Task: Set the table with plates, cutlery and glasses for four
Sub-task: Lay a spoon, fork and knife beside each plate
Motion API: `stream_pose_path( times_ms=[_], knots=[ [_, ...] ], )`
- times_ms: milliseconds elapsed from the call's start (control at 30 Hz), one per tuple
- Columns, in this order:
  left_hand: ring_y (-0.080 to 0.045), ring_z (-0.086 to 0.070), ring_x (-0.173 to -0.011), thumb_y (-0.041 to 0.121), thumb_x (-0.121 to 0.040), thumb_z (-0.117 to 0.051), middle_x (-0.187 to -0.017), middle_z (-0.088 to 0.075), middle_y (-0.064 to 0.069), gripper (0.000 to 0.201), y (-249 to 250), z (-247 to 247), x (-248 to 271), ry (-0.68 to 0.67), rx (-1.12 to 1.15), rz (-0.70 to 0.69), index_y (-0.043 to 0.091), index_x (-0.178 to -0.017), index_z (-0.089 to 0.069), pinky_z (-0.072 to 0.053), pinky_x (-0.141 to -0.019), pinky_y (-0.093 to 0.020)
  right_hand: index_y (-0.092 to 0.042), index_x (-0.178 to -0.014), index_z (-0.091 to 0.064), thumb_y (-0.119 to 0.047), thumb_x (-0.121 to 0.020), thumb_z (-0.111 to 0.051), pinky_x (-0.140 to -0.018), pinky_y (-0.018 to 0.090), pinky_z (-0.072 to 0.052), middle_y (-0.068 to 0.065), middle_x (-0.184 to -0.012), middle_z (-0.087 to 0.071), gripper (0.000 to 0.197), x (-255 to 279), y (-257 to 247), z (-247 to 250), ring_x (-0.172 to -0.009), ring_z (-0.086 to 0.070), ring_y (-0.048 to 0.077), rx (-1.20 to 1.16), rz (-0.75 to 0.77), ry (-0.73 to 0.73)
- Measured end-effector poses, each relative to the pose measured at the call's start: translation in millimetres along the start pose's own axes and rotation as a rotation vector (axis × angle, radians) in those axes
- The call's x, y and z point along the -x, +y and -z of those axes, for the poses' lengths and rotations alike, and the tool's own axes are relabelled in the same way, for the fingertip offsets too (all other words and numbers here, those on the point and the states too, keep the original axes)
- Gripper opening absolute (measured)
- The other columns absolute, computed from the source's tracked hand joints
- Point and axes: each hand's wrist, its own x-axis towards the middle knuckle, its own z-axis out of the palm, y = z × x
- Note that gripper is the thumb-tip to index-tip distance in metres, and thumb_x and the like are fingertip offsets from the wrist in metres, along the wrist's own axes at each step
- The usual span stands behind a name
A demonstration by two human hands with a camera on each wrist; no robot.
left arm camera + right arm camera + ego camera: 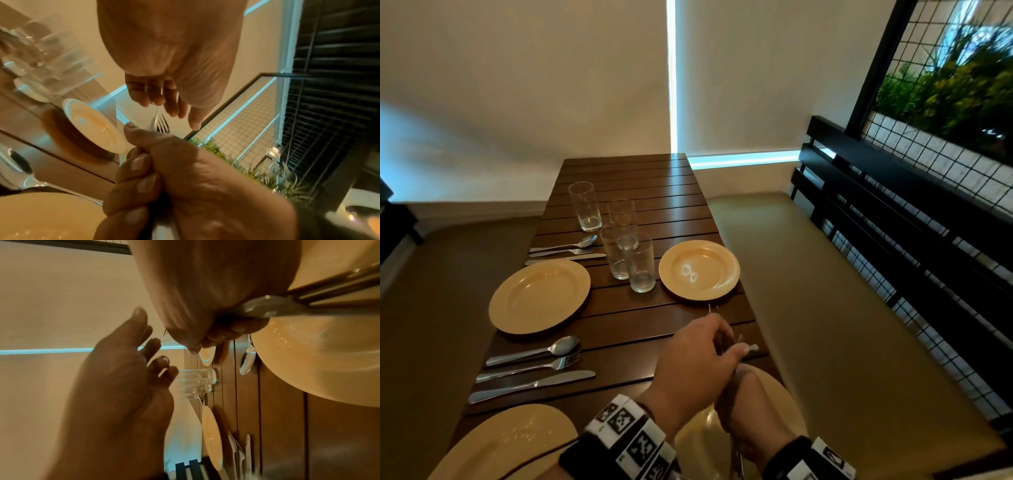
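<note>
Right grip (743, 414) fists round a mostly hidden cutlery bundle (273, 306); left grip (695, 356), fingers spread, hovers by the fork tips (162, 125), both partly covering the near-right plate (784, 397).

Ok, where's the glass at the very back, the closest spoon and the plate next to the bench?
Back glass (585, 205), head view, middle of its side.
Closest spoon (564, 345), head view, on its bowl.
Bench-side plate (698, 270), head view, bare centre.

Four yellow plates (539, 300), four clear glasses (642, 263), two spoons (565, 344), two forks (566, 361) and two knives (571, 377) sit on the tabletop (654, 192). The held cutlery (162, 123) is a bundle too hidden to count.
</note>
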Motion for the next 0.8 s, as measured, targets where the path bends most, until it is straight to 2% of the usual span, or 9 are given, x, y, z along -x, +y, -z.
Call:
stream_pose_path(
  times_ms=[67,133,200,233,367,467,567,700,800],
  knots=[
    [-0.001,-0.056,-0.081,0.054,-0.088,-0.066,-0.092,-0.058,0.019,0.024,-1.9,-8.2,-8.5,-0.036,-0.177,-0.030,0.037,-0.103,-0.060,-0.042,-0.063,-0.015,-0.016,-0.076,-0.054,0.001,-0.097,-0.048,-0.046,0.017,-0.037,-0.002,-0.064,-0.050,0.028,0.9,9.7,-2.9,-0.053,-0.045,0.008,0.154,0.083,0.022],
    [-0.004,-0.057,-0.084,0.051,-0.092,-0.061,-0.095,-0.060,0.016,0.020,-2.7,-13.7,-16.1,-0.042,-0.294,-0.053,0.033,-0.101,-0.062,-0.050,-0.070,-0.023,-0.026,-0.073,-0.049,0.001,-0.095,-0.052,-0.051,0.019,-0.042,-0.006,-0.068,-0.052,0.035,2.2,12.1,-5.5,-0.057,-0.048,0.006,0.174,0.113,0.054],
    [-0.007,-0.057,-0.082,0.044,-0.095,-0.057,-0.092,-0.062,0.012,0.015,-1.6,-15.4,-23.2,-0.017,-0.311,-0.060,0.030,-0.094,-0.062,-0.051,-0.070,-0.026,-0.022,-0.068,-0.052,0.000,-0.094,-0.051,-0.052,0.030,-0.038,-0.004,-0.061,-0.051,0.034,0.9,10.3,-6.3,-0.053,-0.044,0.010,0.210,0.102,0.009],
    [-0.008,-0.057,-0.080,0.042,-0.096,-0.056,-0.089,-0.061,0.011,0.015,-0.2,-15.1,-27.2,0.004,-0.296,-0.057,0.029,-0.091,-0.061,-0.050,-0.069,-0.026,-0.019,-0.066,-0.054,-0.005,-0.095,-0.052,-0.054,0.031,-0.035,-0.003,-0.057,-0.050,0.032,0.2,8.8,-6.5,-0.051,-0.042,0.012,0.199,0.094,-0.012],
    [-0.010,-0.056,-0.074,0.038,-0.097,-0.057,-0.079,-0.058,0.011,0.018,4.2,-7.5,-47.5,0.100,-0.192,-0.002,0.028,-0.082,-0.056,-0.047,-0.066,-0.029,-0.020,-0.069,-0.055,-0.045,-0.094,-0.061,-0.051,0.028,-0.030,-0.004,-0.052,-0.047,0.035,-1.3,5.1,-4.7,-0.049,-0.038,0.014,0.039,0.041,0.035],
    [-0.015,-0.060,-0.076,0.034,-0.098,-0.058,-0.082,-0.062,0.006,0.018,4.6,6.5,-64.8,0.170,-0.119,0.026,0.021,-0.086,-0.059,-0.049,-0.066,-0.033,-0.023,-0.072,-0.056,-0.048,-0.093,-0.061,-0.052,0.029,-0.032,-0.006,-0.053,-0.047,0.033,-1.2,6.7,-4.0,-0.049,-0.040,0.014,0.000,-0.010,0.036],
    [-0.017,-0.061,-0.078,0.033,-0.098,-0.059,-0.085,-0.065,0.003,0.016,2.3,15.8,-71.1,0.130,-0.040,0.067,0.020,-0.089,-0.059,-0.050,-0.068,-0.034,-0.022,-0.072,-0.055,-0.051,-0.092,-0.062,-0.048,0.029,-0.031,-0.004,-0.056,-0.044,0.036,-1.4,6.2,-1.0,-0.047,-0.037,0.013,-0.067,-0.019,0.046],
    [-0.024,-0.071,-0.068,0.024,-0.094,-0.063,-0.084,-0.071,-0.004,0.006,-0.8,22.6,-63.3,0.079,0.194,0.167,0.025,-0.093,-0.057,-0.063,-0.063,-0.043,-0.022,-0.068,-0.051,-0.044,-0.091,-0.065,-0.052,0.029,-0.032,-0.005,-0.056,-0.044,0.034,-6.3,7.6,5.1,-0.050,-0.039,0.013,-0.007,0.005,0.083],
    [-0.023,-0.071,-0.060,0.010,-0.089,-0.066,-0.084,-0.072,-0.011,0.011,4.8,32.9,-60.5,-0.114,0.214,0.208,0.019,-0.095,-0.065,-0.064,-0.057,-0.039,-0.024,-0.068,-0.052,-0.040,-0.091,-0.065,-0.060,0.031,-0.038,-0.005,-0.062,-0.049,0.032,-7.2,10.9,8.5,-0.059,-0.045,0.013,0.125,0.066,0.119]
  ],
)
